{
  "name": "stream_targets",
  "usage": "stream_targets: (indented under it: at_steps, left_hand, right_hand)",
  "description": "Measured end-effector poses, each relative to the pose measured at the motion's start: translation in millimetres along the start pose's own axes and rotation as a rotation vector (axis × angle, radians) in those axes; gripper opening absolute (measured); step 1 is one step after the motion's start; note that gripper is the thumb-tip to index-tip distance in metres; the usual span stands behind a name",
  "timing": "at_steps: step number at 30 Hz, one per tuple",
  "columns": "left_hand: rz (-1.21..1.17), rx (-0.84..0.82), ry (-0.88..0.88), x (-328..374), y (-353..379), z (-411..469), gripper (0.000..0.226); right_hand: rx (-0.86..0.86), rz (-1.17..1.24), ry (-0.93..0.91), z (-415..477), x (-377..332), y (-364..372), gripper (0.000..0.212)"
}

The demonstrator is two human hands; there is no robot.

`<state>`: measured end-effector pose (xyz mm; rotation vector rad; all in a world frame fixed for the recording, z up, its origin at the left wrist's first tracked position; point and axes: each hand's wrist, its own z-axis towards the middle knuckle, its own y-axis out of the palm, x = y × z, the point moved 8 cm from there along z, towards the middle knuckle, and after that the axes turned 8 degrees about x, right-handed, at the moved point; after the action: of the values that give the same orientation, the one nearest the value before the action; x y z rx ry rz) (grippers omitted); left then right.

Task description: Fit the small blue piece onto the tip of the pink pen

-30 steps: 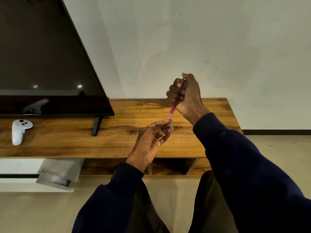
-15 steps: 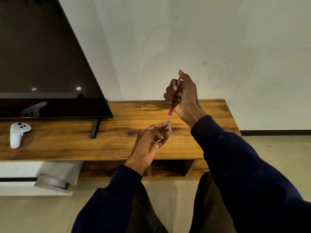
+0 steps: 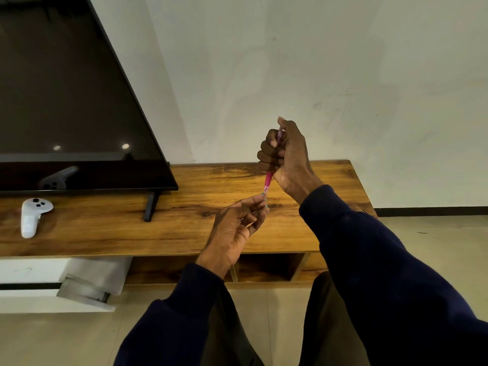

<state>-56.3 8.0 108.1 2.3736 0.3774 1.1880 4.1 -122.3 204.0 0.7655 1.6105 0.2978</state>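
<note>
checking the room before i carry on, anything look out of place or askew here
One thing: below the wooden TV stand, at its left end, a pale panel hangs tilted out of line. The white controller lies flat, the TV stands on its leg, and both hands hold a pink pen.

Two hands: the right hand [image 3: 286,154] and left hand [image 3: 237,225], both above the one wooden stand [image 3: 184,228]. One pink pen [image 3: 268,180] between them. On the stand, one television [image 3: 66,101] and one white controller [image 3: 33,216]. Two sleeves [image 3: 383,260].
</note>
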Motion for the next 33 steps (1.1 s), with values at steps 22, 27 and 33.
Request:
stream_targets:
  at_steps: [22,27,33]
  left_hand:
    - [-0.061,0.009,-0.062,-2,5,-5,0.038]
    - [-0.047,-0.018,-0.062,-2,5,-7,0.037]
    - [-0.031,-0.019,-0.043,-5,4,-10,0.042]
  right_hand:
    - [0.003,-0.024,0.015,-3,3,-5,0.056]
    - [0.002,-0.001,0.014,-5,3,-6,0.054]
    - [0.051,0.041,0.007,-7,-1,-12,0.049]
